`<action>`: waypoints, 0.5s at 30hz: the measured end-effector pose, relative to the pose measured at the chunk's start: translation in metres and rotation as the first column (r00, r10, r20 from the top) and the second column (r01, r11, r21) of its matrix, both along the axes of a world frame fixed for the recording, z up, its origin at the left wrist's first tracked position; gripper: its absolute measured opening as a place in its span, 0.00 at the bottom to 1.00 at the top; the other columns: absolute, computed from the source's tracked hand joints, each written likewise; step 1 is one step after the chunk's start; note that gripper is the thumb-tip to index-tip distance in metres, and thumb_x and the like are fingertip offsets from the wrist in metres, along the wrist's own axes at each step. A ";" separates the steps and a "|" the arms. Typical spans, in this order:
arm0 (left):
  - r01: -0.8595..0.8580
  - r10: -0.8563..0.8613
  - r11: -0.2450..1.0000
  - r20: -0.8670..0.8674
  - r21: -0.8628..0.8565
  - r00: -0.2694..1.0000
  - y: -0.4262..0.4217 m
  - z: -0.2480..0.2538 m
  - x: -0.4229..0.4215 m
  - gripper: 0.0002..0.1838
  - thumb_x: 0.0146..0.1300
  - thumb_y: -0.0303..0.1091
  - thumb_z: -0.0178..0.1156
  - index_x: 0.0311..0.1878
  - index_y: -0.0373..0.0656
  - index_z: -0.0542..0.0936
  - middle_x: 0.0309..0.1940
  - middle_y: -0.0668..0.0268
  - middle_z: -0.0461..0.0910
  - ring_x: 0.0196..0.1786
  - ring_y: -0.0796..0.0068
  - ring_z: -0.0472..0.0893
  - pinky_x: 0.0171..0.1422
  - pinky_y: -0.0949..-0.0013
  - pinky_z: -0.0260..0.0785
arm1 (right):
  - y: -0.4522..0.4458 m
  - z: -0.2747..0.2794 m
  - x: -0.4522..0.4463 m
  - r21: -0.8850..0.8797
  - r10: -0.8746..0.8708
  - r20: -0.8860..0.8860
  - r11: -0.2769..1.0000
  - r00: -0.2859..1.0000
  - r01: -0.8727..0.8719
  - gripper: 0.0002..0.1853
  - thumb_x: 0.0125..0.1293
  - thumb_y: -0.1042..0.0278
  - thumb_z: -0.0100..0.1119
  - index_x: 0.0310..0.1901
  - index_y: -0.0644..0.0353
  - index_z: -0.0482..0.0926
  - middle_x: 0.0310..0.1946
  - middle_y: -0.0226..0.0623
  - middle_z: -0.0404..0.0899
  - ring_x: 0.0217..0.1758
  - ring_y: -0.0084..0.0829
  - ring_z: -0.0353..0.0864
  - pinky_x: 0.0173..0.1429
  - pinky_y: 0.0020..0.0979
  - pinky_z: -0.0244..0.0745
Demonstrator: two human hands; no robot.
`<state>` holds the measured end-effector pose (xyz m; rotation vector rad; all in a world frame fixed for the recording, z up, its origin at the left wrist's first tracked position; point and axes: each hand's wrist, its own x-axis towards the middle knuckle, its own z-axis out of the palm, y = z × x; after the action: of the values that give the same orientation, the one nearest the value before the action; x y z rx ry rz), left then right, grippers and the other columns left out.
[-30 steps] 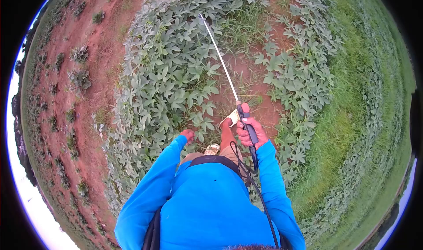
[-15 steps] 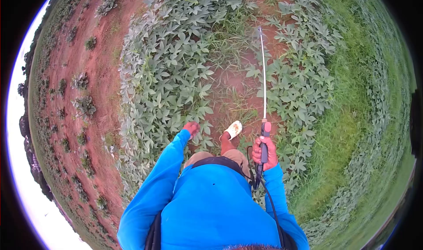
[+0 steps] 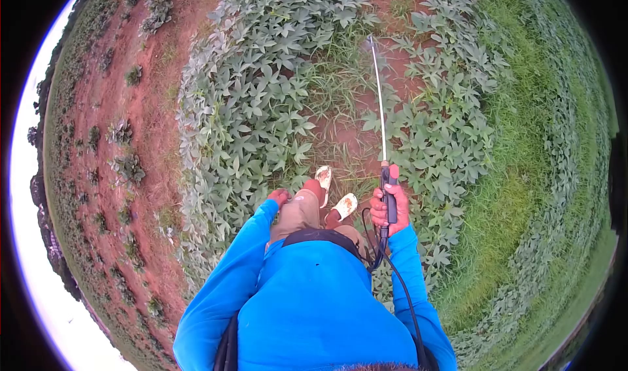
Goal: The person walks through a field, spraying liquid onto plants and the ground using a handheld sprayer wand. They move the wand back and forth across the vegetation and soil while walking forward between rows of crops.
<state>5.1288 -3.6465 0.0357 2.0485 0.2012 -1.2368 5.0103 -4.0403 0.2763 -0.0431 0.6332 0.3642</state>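
Note:
My right hand (image 3: 391, 209) is wrapped round the dark handle of a sprayer wand (image 3: 379, 103), thumb on top near its reddish trigger part. The wand's long pale tube points forward and slightly left, and a faint mist shows at its tip over the soil path. A black hose (image 3: 407, 296) runs from the handle back along my right arm. My left hand (image 3: 279, 196) hangs beside my left thigh, near the leaves, fingers loosely curled with nothing seen in them.
Leafy crop rows stand on the left (image 3: 242, 103) and right (image 3: 445, 129). Between them runs a reddish soil path (image 3: 340, 139) with grass tufts, where my pale, soil-stained shoes (image 3: 345, 205) are. Tall grass (image 3: 517, 175) grows farther right; red soil with scattered plants (image 3: 127, 168) lies left.
The wand has swung a little left, its tip shifting the same way. My left leg and shoe have come forward into view. My left hand has moved back slightly toward the thigh.

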 end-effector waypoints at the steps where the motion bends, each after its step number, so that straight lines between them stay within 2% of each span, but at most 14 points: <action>1: 0.014 -0.013 0.998 -0.009 0.067 1.000 -0.002 0.008 0.006 0.17 0.59 0.46 0.49 0.40 0.44 0.79 0.23 0.63 0.78 0.18 0.72 0.74 0.19 0.69 0.64 | -0.001 -0.002 0.004 0.000 -0.003 -0.001 1.000 1.000 0.003 0.15 0.60 0.52 0.52 0.28 0.54 0.64 0.15 0.25 0.57 0.10 0.17 0.54 0.10 0.22 0.55; 2: 0.017 -0.017 0.998 -0.009 0.066 1.000 -0.005 0.015 0.014 0.17 0.59 0.46 0.49 0.40 0.44 0.79 0.23 0.63 0.78 0.18 0.72 0.74 0.19 0.69 0.64 | -0.001 -0.003 0.010 0.089 0.015 0.034 0.996 0.999 -0.018 0.15 0.60 0.52 0.51 0.29 0.55 0.64 0.15 0.25 0.57 0.10 0.18 0.54 0.10 0.22 0.55; 4: -0.029 0.059 0.988 -0.202 0.151 0.978 -0.009 0.023 0.034 0.16 0.56 0.42 0.51 0.41 0.43 0.79 0.28 0.60 0.78 0.20 0.70 0.74 0.22 0.68 0.67 | -0.001 -0.004 0.025 0.211 0.041 0.083 0.976 0.996 -0.058 0.15 0.59 0.53 0.51 0.30 0.55 0.64 0.15 0.25 0.57 0.10 0.17 0.54 0.11 0.22 0.55; 9: -0.061 0.085 0.994 -0.286 0.093 0.955 -0.034 0.011 0.087 0.17 0.56 0.43 0.50 0.43 0.44 0.78 0.25 0.63 0.75 0.19 0.73 0.72 0.19 0.70 0.64 | -0.009 -0.001 0.070 0.260 0.105 0.097 0.957 0.990 -0.127 0.14 0.60 0.53 0.51 0.30 0.55 0.64 0.15 0.26 0.58 0.10 0.18 0.55 0.11 0.21 0.55; 11: -0.060 0.074 0.996 -0.279 0.060 0.958 -0.058 0.011 0.121 0.17 0.57 0.42 0.49 0.43 0.43 0.77 0.24 0.65 0.75 0.19 0.74 0.72 0.19 0.71 0.63 | -0.016 0.006 0.097 0.178 0.089 0.037 0.980 0.995 -0.094 0.14 0.60 0.54 0.50 0.30 0.55 0.64 0.15 0.26 0.58 0.10 0.18 0.54 0.11 0.21 0.54; 12: -0.083 0.074 0.996 -0.264 -0.024 0.962 -0.066 0.009 0.135 0.17 0.57 0.42 0.49 0.44 0.43 0.77 0.24 0.65 0.75 0.19 0.75 0.72 0.19 0.71 0.63 | -0.020 0.017 0.114 0.053 0.116 -0.012 0.992 0.993 -0.115 0.13 0.60 0.54 0.51 0.29 0.54 0.65 0.15 0.25 0.58 0.10 0.18 0.54 0.11 0.21 0.54; 13: -0.105 0.076 0.989 -0.251 -0.105 0.965 -0.074 0.006 0.148 0.17 0.57 0.41 0.49 0.44 0.43 0.76 0.24 0.66 0.75 0.19 0.75 0.72 0.19 0.71 0.62 | -0.023 0.018 0.127 0.045 0.124 -0.021 0.991 0.992 -0.123 0.13 0.60 0.54 0.51 0.29 0.54 0.65 0.15 0.25 0.58 0.10 0.18 0.54 0.11 0.21 0.54; 15: -0.160 0.104 0.972 -0.294 -0.172 0.950 -0.092 0.002 0.180 0.17 0.57 0.42 0.48 0.44 0.43 0.76 0.24 0.66 0.75 0.19 0.76 0.72 0.19 0.71 0.62 | -0.030 0.022 0.152 -0.208 0.123 -0.183 0.965 0.975 -0.160 0.13 0.59 0.54 0.52 0.28 0.52 0.65 0.15 0.25 0.58 0.11 0.17 0.54 0.12 0.21 0.54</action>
<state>5.3088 -3.7384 0.0375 1.6600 0.3336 -1.4042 5.1621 -4.0698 0.2983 -0.2751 0.8394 0.4376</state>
